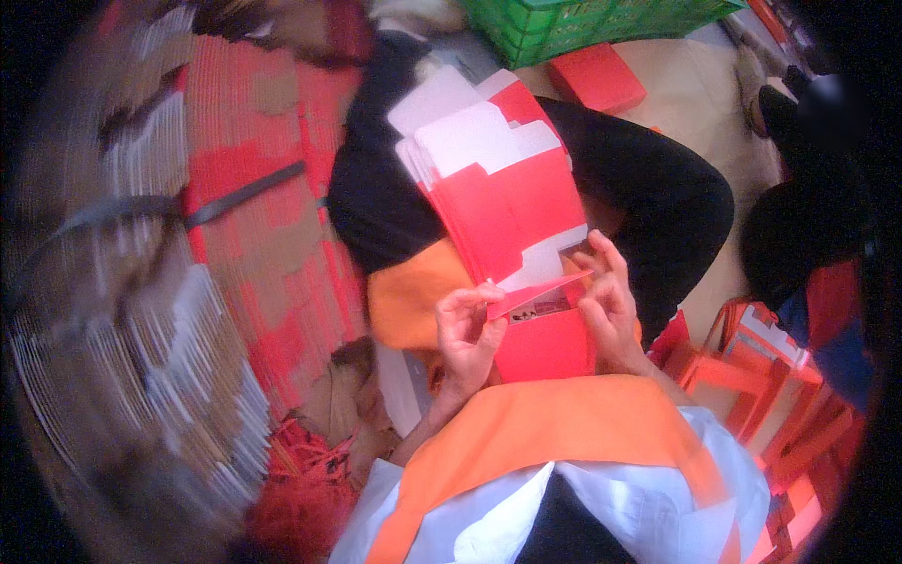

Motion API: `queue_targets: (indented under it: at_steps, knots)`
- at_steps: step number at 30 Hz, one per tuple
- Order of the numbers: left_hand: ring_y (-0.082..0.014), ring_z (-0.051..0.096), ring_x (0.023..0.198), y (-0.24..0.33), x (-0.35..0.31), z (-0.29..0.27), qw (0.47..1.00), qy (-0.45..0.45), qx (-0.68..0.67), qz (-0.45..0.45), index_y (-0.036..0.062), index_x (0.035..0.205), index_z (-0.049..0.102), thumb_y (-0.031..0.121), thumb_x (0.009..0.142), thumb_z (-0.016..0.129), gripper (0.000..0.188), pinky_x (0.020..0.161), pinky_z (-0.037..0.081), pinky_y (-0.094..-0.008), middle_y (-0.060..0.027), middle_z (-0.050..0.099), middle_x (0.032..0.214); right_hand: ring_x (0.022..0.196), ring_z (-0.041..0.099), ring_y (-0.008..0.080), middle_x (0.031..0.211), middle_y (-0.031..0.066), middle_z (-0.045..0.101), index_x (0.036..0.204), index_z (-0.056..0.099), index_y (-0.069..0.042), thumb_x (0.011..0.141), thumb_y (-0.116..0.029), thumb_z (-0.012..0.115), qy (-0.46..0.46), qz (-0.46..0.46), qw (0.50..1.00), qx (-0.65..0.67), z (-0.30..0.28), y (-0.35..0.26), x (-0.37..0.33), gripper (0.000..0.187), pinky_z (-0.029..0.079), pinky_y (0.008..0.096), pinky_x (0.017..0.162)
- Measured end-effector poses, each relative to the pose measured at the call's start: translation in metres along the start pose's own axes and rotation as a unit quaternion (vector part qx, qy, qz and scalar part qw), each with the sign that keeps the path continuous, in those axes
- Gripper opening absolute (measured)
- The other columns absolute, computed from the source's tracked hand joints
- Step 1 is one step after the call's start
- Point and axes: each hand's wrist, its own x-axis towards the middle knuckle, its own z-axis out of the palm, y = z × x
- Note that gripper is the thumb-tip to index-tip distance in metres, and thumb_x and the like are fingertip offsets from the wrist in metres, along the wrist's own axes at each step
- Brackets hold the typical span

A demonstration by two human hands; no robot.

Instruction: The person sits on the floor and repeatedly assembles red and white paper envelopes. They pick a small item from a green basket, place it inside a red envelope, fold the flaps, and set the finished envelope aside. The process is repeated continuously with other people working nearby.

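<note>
**Both hands (465, 338) (611, 301) at the raised flap of a red box (545, 350)**

The red box is at the near edge of the person's lap, close to the orange garment (545, 414). Its flap (532, 296) stands partly lifted; something dark and patterned shows in the opening, too small to make out. The left hand's fingers pinch the flap's left corner. The right hand's thumb and fingers are bent around its right corner, thumb close to the box's side; whether they grip cannot be told.

A fanned stack of flat red-and-white cartons (526, 207) lies over the lap, its near end just beyond the flap. Past the lap's far edge, a red carton (601, 77) sits on the floor (700, 117), near a green crate (601, 23). Along the lap's left side are tall rows of packed cardboard (254, 254), with a dark strap (246, 193) across them and red strands (305, 461) at their near right corner. Red-orange boxes (780, 395) lie jumbled on the near right.
</note>
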Motion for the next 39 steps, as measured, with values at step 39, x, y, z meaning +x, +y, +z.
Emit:
queue_targets:
  at_steps: [39]
  knots:
    - [-0.0251, 0.054, 0.093, 0.003, -0.004, 0.007, 0.960, -0.072, 0.235, 0.134, 0.0001, 0.084, 0.055, 0.000, 0.080, 0.056, 0.005, 0.085, 0.041, -0.0349, -0.0123, 0.059, 0.092, 0.099, 0.053, 0.0266, 0.100, 0.0139, 0.059, 0.087, 0.061, 0.002, 0.081, -0.002, 0.047, -0.168, 0.007, 0.985, -0.041, -0.014, -0.004, 0.001, 0.016, 0.039, 0.0351, 0.088]
